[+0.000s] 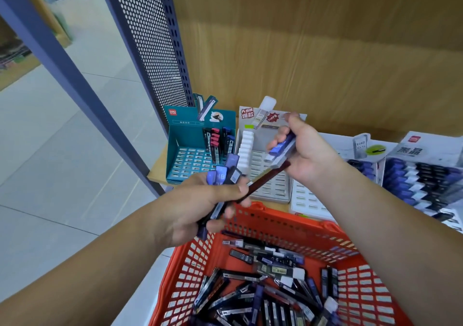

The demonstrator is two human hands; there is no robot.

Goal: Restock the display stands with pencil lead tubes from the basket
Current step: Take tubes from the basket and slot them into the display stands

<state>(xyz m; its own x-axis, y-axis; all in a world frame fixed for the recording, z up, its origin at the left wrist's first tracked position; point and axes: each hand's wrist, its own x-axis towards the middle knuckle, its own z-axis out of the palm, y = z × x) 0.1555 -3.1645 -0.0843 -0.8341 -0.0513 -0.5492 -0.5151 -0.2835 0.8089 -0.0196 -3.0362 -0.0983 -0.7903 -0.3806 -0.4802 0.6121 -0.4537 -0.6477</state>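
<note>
Stationery shop: stocked display stands [200, 150].

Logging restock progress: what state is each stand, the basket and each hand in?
left hand: grips a bundle of tubes
right hand: holds blue-capped tubes
basket: holds many loose tubes
teal stand: mostly empty slots
white stand: one column filled, rest empty
far-right stand: well stocked

Perforated panel [150, 37] (blue), tiled floor [62, 162]
</note>
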